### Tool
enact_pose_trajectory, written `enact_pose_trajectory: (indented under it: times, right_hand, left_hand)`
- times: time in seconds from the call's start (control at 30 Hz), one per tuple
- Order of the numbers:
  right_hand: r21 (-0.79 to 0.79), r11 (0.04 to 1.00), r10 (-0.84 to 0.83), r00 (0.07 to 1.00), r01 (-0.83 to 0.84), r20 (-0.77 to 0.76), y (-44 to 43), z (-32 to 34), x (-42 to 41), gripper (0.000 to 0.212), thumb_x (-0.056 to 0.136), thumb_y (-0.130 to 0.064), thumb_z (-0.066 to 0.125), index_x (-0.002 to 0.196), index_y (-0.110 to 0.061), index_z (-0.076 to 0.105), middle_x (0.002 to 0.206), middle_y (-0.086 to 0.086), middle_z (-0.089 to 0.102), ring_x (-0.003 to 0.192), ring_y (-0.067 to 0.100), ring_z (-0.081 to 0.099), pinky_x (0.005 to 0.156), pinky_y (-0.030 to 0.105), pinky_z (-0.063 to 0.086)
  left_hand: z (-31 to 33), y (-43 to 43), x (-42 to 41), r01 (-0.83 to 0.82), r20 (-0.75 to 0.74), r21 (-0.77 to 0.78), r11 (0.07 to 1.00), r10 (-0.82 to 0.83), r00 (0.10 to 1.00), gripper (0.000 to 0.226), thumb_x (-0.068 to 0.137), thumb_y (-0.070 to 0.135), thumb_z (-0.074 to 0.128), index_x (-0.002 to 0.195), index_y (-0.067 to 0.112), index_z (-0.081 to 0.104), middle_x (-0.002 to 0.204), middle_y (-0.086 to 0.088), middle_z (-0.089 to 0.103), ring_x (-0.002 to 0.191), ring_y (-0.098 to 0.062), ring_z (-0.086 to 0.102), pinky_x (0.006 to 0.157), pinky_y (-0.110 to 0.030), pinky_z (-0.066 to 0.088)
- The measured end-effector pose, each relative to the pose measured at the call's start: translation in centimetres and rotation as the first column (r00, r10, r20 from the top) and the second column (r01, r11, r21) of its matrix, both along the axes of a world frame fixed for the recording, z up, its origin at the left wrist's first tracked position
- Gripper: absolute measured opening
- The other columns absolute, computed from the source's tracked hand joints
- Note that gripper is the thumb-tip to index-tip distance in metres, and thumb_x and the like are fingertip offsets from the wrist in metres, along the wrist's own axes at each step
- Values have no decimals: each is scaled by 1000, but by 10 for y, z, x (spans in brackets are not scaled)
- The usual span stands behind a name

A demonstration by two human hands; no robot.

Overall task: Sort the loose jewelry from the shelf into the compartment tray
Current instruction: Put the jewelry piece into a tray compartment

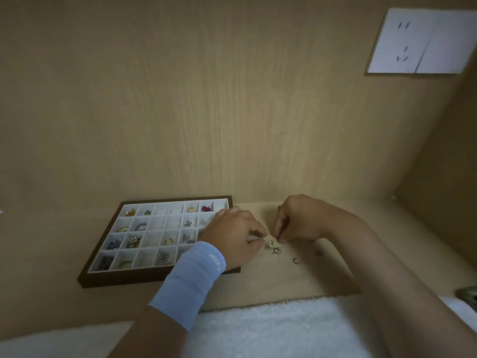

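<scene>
A dark-framed compartment tray (108, 276) with white cells lies on the wooden shelf at the left; many cells hold rings, brooches and earrings. Just right of it, a small cluster of silver jewelry (272, 248) lies loose on the shelf. My left hand (235, 237), with a light blue wristband, overlaps the tray's right edge and pinches a small silver piece at the cluster. My right hand (299, 219) hovers over the cluster with fingers curled, its fingertips pinching at another tiny piece. Two more small loose pieces (296, 260) lie further right.
The shelf's back wall rises right behind the tray, and a side wall closes the right. A white socket plate (423, 40) sits high on the back wall. White fluffy fabric (271, 329) runs along the shelf's front edge.
</scene>
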State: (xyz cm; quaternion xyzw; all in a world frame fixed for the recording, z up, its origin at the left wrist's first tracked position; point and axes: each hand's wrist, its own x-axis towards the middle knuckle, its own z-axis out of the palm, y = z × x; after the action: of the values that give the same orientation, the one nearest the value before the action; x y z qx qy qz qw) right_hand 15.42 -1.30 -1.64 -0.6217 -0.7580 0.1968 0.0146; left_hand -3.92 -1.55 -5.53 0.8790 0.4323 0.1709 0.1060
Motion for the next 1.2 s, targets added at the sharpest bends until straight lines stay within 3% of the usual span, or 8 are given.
enact_pose_trajectory:
  times: [0.17,0.27,0.37,0.5,0.6,0.7,1.0,1.2]
  right_hand:
    - [10,999,-28,970,31,-242,2,1,5,10,77,-20,82,75,-29,80,70,-10,73,61,0,61,65,29,54]
    - [2,998,-60,884,68,-464,2,-2,7,11,81,-18,80,77,-29,81,66,-1,70,61,17,55,60,41,52]
    - [11,996,-62,782,88,-620,1,-4,5,8,82,-15,80,84,-22,82,64,2,67,59,19,49,58,33,44]
    - [4,994,-65,635,107,-770,-3,-1,-3,9,84,-5,77,93,-7,78,55,-7,63,45,1,43,47,14,37]
    - [26,988,-62,539,153,-840,-3,-1,-15,9,81,-9,80,89,-12,78,68,0,71,53,4,51,53,17,42]
    - [48,975,-69,504,216,-861,-4,-1,-24,11,80,-15,81,89,-9,78,61,-7,68,48,1,50,51,15,41]
    - [103,985,28,454,140,-890,1,-2,-57,11,92,-11,68,85,-12,76,76,7,70,52,10,43,49,22,35]
    - [143,988,91,543,54,-835,14,5,-93,13,96,-10,62,89,-5,72,72,-3,70,56,-1,58,54,14,45]
  left_hand:
    - [-3,1,2,-23,99,-20,1000,25,995,19,88,35,62,105,36,71,106,16,66,106,-9,50,101,-31,36]
    - [-3,1,2,-60,317,-128,990,98,943,18,85,27,68,101,34,70,95,16,68,94,3,57,89,-15,43]
    - [2,0,1,-48,501,-263,964,179,847,16,84,19,72,98,26,70,90,11,71,87,4,63,76,-3,44]
    - [8,1,-2,-20,653,-360,933,267,709,13,82,19,75,94,23,72,83,8,74,81,-2,68,76,-12,51]
    - [15,3,-9,-4,722,-384,924,302,622,9,82,20,76,90,22,74,85,5,75,84,-5,69,79,-17,53]
    - [21,5,-19,27,745,-439,898,347,570,7,82,19,75,88,21,75,84,2,75,80,-7,69,80,-24,55]
    - [35,13,-48,96,723,-529,843,389,571,8,88,19,68,94,16,73,66,4,67,63,-5,59,60,-16,48]
    - [42,26,-92,-3,634,-466,885,336,696,8,89,25,66,93,25,73,77,7,72,75,-6,64,76,-25,50]
